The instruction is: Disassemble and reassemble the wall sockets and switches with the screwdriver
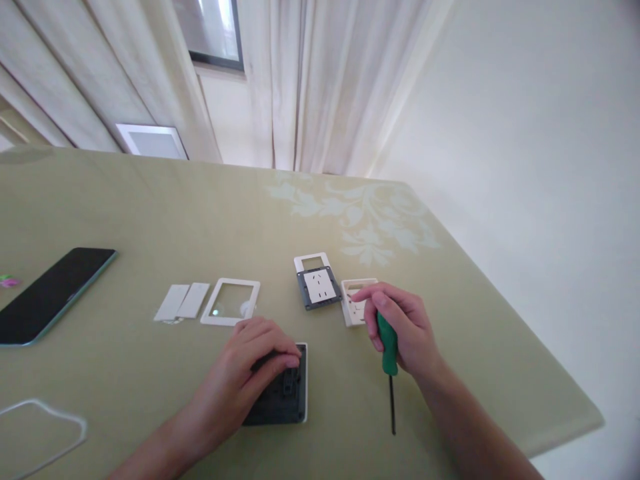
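Observation:
My left hand (260,360) is over a dark square switch panel (285,407) with a white rim, which lies back side up on the table. Its thumb and fingers are pinched together near the panel's far right corner; what they hold, if anything, is hidden. In my right hand (407,327) is a screwdriver (389,347) with a green handle, its dark shaft pointing down and toward me. Beyond that hand, partly covered by it, lies a white box-like housing (350,310). A socket module (320,287) with a grey frame rests beside the housing, overlapping a white frame (301,263).
Left of the socket lie an empty white frame (206,317) and two white rectangular plates (183,301). A dark-screened phone (55,297) is farther left, with a white cable (83,427) nearer me. The green tablecloth (200,213) ends at a slanting right edge beside a wall.

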The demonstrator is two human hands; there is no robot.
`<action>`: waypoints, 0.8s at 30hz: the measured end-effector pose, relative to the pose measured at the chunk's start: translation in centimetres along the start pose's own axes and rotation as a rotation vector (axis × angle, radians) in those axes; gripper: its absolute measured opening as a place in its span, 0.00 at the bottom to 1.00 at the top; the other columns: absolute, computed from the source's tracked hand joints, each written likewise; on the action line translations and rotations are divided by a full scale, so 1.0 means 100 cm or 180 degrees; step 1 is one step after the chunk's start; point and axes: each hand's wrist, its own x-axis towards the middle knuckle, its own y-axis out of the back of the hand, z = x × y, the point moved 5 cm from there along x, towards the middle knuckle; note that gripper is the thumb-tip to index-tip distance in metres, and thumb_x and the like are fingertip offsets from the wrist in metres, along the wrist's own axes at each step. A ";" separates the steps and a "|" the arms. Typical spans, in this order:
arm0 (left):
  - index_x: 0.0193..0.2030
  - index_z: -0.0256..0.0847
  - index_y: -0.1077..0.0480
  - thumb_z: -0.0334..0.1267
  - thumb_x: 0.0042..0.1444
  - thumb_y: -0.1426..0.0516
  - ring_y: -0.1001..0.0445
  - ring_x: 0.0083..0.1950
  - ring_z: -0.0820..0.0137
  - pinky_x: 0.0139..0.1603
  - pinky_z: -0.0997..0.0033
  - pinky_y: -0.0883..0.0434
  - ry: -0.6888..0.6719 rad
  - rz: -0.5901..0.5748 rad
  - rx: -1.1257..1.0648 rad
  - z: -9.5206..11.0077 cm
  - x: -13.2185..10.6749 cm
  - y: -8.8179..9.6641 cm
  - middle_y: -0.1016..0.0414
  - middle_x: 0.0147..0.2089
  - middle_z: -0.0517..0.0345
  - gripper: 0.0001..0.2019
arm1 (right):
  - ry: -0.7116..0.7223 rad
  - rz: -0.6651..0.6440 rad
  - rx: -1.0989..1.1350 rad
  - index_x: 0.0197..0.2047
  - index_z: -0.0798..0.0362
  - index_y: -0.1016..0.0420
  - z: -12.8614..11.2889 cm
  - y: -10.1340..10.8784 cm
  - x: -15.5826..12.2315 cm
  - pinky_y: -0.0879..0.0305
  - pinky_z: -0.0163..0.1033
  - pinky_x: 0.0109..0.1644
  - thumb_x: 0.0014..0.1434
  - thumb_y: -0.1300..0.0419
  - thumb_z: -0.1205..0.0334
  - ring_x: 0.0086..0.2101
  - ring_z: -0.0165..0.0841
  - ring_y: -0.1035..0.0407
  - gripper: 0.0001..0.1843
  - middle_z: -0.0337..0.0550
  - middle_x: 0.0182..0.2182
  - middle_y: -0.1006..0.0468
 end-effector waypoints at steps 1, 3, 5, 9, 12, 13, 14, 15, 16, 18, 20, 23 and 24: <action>0.46 0.52 0.22 0.37 0.79 0.42 0.24 0.47 0.68 0.55 0.68 0.35 -0.0077 -0.0115 -0.0026 0.001 -0.001 0.001 0.20 0.43 0.66 0.09 | 0.0045 0.0108 0.0091 0.45 0.49 0.12 0.005 0.002 -0.004 0.42 0.25 0.18 0.74 0.36 0.46 0.16 0.22 0.35 0.18 0.34 0.21 0.24; 0.49 0.53 0.21 0.35 0.79 0.43 0.23 0.50 0.70 0.58 0.69 0.36 -0.0159 -0.0369 -0.0020 0.001 -0.002 0.002 0.19 0.46 0.67 0.10 | 0.0078 0.0241 0.0216 0.44 0.49 0.13 0.011 0.003 -0.008 0.41 0.25 0.18 0.74 0.36 0.46 0.15 0.22 0.34 0.17 0.34 0.21 0.24; 0.51 0.54 0.22 0.31 0.79 0.44 0.23 0.52 0.70 0.63 0.67 0.39 -0.0176 -0.0565 0.0060 0.000 -0.004 0.001 0.18 0.49 0.67 0.12 | 0.0062 0.0300 0.0328 0.43 0.50 0.13 0.012 0.004 -0.010 0.41 0.25 0.18 0.74 0.35 0.46 0.15 0.22 0.35 0.17 0.34 0.20 0.25; 0.54 0.53 0.24 0.29 0.78 0.42 0.22 0.51 0.70 0.64 0.66 0.41 -0.0301 -0.0621 0.0147 -0.001 -0.003 0.002 0.17 0.49 0.69 0.12 | -0.0061 0.0467 0.0507 0.41 0.50 0.13 0.012 0.005 -0.008 0.43 0.24 0.17 0.72 0.34 0.46 0.14 0.22 0.35 0.17 0.34 0.20 0.25; 0.53 0.52 0.25 0.30 0.78 0.42 0.23 0.47 0.71 0.62 0.67 0.40 -0.0456 -0.0595 0.0161 0.001 -0.002 0.004 0.16 0.46 0.70 0.09 | -0.0126 0.0496 0.0569 0.41 0.50 0.13 0.014 0.005 -0.007 0.43 0.24 0.17 0.72 0.33 0.46 0.14 0.22 0.36 0.17 0.33 0.20 0.25; 0.53 0.52 0.25 0.30 0.78 0.42 0.23 0.47 0.71 0.62 0.66 0.41 -0.0492 -0.0615 0.0182 0.001 -0.002 0.004 0.16 0.46 0.70 0.09 | -0.0131 0.0501 0.0587 0.41 0.50 0.13 0.014 0.005 -0.007 0.43 0.24 0.17 0.72 0.33 0.46 0.14 0.22 0.36 0.17 0.33 0.20 0.25; 0.52 0.51 0.26 0.30 0.79 0.43 0.23 0.47 0.71 0.62 0.66 0.41 -0.0526 -0.0640 0.0207 0.001 -0.002 0.004 0.16 0.46 0.70 0.09 | -0.0126 0.0507 0.0604 0.41 0.50 0.13 0.014 0.006 -0.008 0.43 0.24 0.17 0.72 0.34 0.46 0.14 0.22 0.36 0.16 0.33 0.20 0.25; 0.52 0.51 0.26 0.31 0.79 0.43 0.23 0.48 0.70 0.62 0.66 0.41 -0.0547 -0.0682 0.0235 0.002 -0.002 0.004 0.16 0.46 0.69 0.08 | -0.0115 0.0516 0.0616 0.41 0.50 0.13 0.014 0.006 -0.008 0.43 0.24 0.17 0.72 0.34 0.46 0.14 0.22 0.36 0.16 0.33 0.20 0.25; 0.52 0.50 0.26 0.31 0.79 0.44 0.23 0.49 0.70 0.63 0.66 0.42 -0.0568 -0.0729 0.0262 0.002 -0.003 0.004 0.16 0.47 0.69 0.08 | -0.0101 0.0526 0.0622 0.42 0.50 0.13 0.014 0.006 -0.009 0.43 0.24 0.17 0.72 0.34 0.47 0.14 0.22 0.36 0.16 0.33 0.20 0.25; 0.54 0.50 0.27 0.30 0.80 0.45 0.24 0.51 0.69 0.64 0.65 0.42 -0.0599 -0.0796 0.0324 0.003 -0.004 0.004 0.16 0.49 0.67 0.09 | -0.0064 0.0550 0.0621 0.42 0.50 0.13 0.012 0.007 -0.009 0.43 0.25 0.17 0.73 0.34 0.47 0.15 0.22 0.36 0.16 0.34 0.20 0.25; 0.57 0.50 0.27 0.30 0.80 0.46 0.24 0.54 0.69 0.66 0.64 0.43 -0.0688 -0.0834 0.0388 0.006 -0.005 0.005 0.16 0.52 0.65 0.10 | -0.0028 0.0572 0.0617 0.42 0.50 0.14 0.011 0.007 -0.009 0.44 0.25 0.17 0.73 0.35 0.48 0.15 0.22 0.36 0.16 0.34 0.20 0.25; 0.58 0.50 0.26 0.30 0.80 0.46 0.23 0.55 0.69 0.67 0.64 0.42 -0.0836 -0.0803 0.0502 0.014 -0.006 0.006 0.15 0.55 0.63 0.11 | 0.0014 0.0600 0.0624 0.42 0.50 0.14 0.008 0.007 -0.009 0.44 0.26 0.17 0.73 0.35 0.49 0.14 0.23 0.37 0.15 0.33 0.19 0.26; 0.58 0.49 0.26 0.30 0.80 0.46 0.23 0.55 0.69 0.66 0.64 0.41 -0.0864 -0.0798 0.0531 0.016 -0.005 0.006 0.15 0.55 0.62 0.11 | 0.0028 0.0602 0.0628 0.42 0.50 0.14 0.008 0.007 -0.009 0.44 0.26 0.17 0.73 0.35 0.49 0.14 0.23 0.37 0.15 0.33 0.19 0.26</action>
